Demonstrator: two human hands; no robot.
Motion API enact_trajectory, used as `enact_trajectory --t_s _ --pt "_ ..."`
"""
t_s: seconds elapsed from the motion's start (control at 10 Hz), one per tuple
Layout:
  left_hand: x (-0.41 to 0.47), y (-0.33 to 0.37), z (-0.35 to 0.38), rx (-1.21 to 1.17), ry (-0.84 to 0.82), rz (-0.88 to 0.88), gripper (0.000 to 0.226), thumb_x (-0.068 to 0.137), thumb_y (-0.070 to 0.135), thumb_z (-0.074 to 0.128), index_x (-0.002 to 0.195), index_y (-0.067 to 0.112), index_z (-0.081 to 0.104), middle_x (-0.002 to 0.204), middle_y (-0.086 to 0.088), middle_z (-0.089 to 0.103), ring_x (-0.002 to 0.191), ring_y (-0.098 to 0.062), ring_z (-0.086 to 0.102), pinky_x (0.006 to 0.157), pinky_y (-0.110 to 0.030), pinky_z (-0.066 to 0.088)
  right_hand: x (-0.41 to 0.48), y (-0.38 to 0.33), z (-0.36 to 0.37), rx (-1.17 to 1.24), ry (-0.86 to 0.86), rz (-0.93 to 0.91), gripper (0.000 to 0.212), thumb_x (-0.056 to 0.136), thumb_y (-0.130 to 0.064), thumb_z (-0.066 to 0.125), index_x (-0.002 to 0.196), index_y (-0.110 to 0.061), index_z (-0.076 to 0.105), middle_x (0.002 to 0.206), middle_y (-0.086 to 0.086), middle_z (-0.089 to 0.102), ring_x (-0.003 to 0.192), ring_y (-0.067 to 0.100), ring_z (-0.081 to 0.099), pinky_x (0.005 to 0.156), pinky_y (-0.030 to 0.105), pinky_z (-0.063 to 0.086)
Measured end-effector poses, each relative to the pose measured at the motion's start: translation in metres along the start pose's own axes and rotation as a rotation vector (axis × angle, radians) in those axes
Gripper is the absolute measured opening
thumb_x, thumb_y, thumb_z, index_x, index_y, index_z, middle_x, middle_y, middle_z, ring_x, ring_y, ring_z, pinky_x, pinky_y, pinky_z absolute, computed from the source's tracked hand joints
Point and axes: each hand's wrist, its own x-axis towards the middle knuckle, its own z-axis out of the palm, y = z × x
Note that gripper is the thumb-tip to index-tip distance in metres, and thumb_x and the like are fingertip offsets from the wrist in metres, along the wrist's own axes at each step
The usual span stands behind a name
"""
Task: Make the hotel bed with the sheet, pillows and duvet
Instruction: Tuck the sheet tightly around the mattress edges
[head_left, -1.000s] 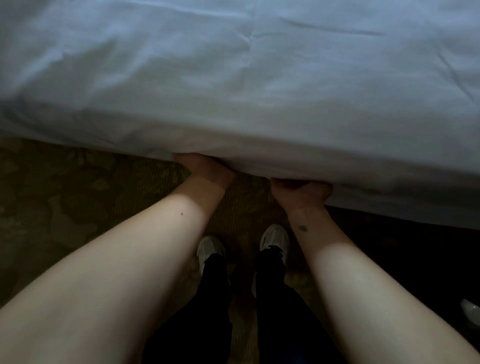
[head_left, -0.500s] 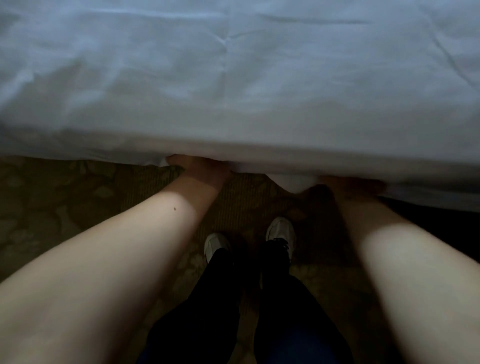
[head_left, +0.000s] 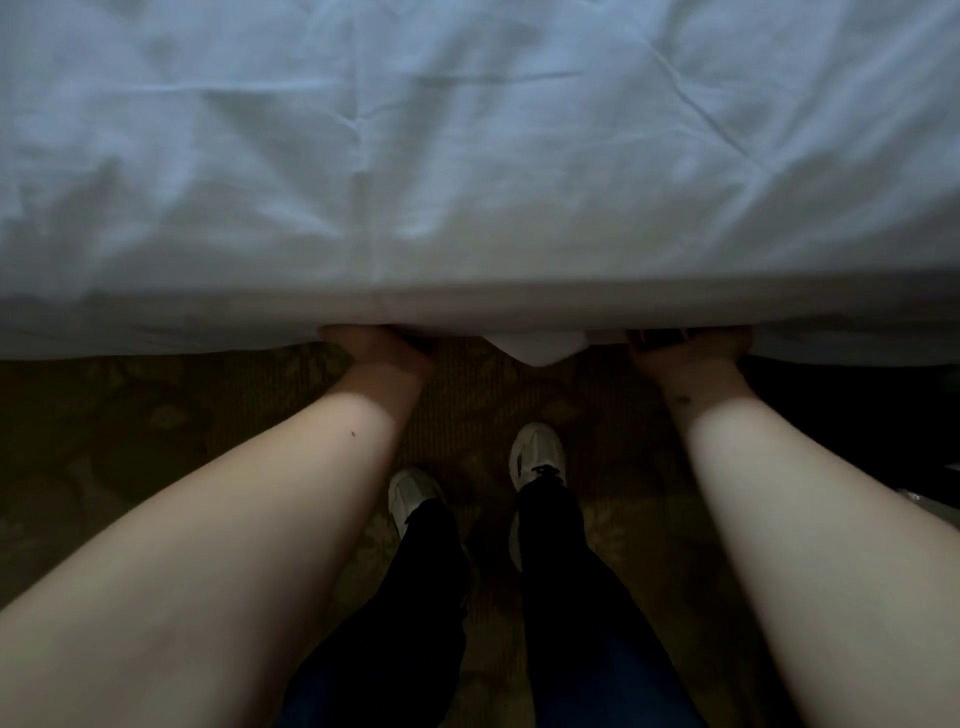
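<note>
Low at the near side of the bed (head_left: 208, 322), leaning over with both bare forearms stretched forward. Left hand (head_left: 375, 347) pushed in under the overhanging sheet (head_left: 467, 156), back of hand and wrist showing, fingers hidden beneath the cloth; cannot tell whether gripping or flat. Right hand (head_left: 688, 349) likewise thrust under the edge, well apart from the left, fingertips lost in shadow; cannot tell its state either. Sheet white, spread across the whole top of the bed, creased in long diagonal folds, draped over the side down to hand level. Between the two hands, a small pointed flap (head_left: 537, 347) of white cloth hanging below the edge, touching neither as far as shows. Below, dim patterned brownish carpet (head_left: 156, 426). Two white shoes (head_left: 536, 451) on it between the forearms, the right one nearer the bed, dark trousers (head_left: 426, 597) above them. Small dark mark (head_left: 683, 399) on the right wrist. Any lettering on the shoes too dim to read. Something pale at the far right edge, too cut off to name.
</note>
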Motion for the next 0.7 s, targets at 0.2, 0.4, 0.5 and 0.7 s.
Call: enact_trajectory --t_s 0.2,0.4,0.5,0.7 --pt "-0.011 -0.038 0.009 -0.137 0.004 -0.055 0.066 0.09 0.063 0.027 0.137 0.023 0.051 0.136 -0.012 0.055 0.122 -0.037 0.051 0.098 -0.052 0.044 0.005 0.008 -0.018 -0.127 0.005 0.117 0.049 0.101 -0.042 0.026 0.129 -0.011 0.052 0.137 0.015 0.053 0.127 0.03 0.051 0.1 0.043 0.043" --pt "0.002 -0.068 0.01 -0.143 -0.003 -0.034 0.053 0.094 0.05 0.035 0.133 0.02 0.055 0.131 -0.013 0.057 0.118 -0.035 0.055 0.1 -0.05 0.045 0.01 0.04 -0.038 -0.452 -0.142 0.285 0.039 0.103 -0.032 0.03 0.13 -0.012 0.05 0.144 0.013 0.047 0.131 0.03 0.047 0.103 0.045 0.038" --pt "0.008 -0.079 0.02 -0.091 0.003 0.012 0.052 0.095 0.049 0.033 0.134 0.021 0.055 0.133 -0.011 0.056 0.121 -0.036 0.052 0.104 -0.053 0.041 0.026 0.051 -0.045 -0.539 -0.228 0.381 0.028 0.096 -0.03 0.045 0.11 -0.008 0.056 0.146 0.016 0.044 0.133 0.033 0.043 0.099 0.048 0.039" --pt "0.029 -0.11 0.015 1.075 0.219 0.259 0.05 0.105 0.023 0.031 0.145 -0.007 0.027 0.154 -0.019 0.028 0.141 -0.029 0.029 0.11 -0.007 0.013 0.072 0.049 -0.039 -0.587 -0.451 0.416 0.021 0.094 -0.021 0.044 0.104 -0.006 0.055 0.108 0.016 0.059 0.093 0.031 0.057 0.079 0.048 0.047"
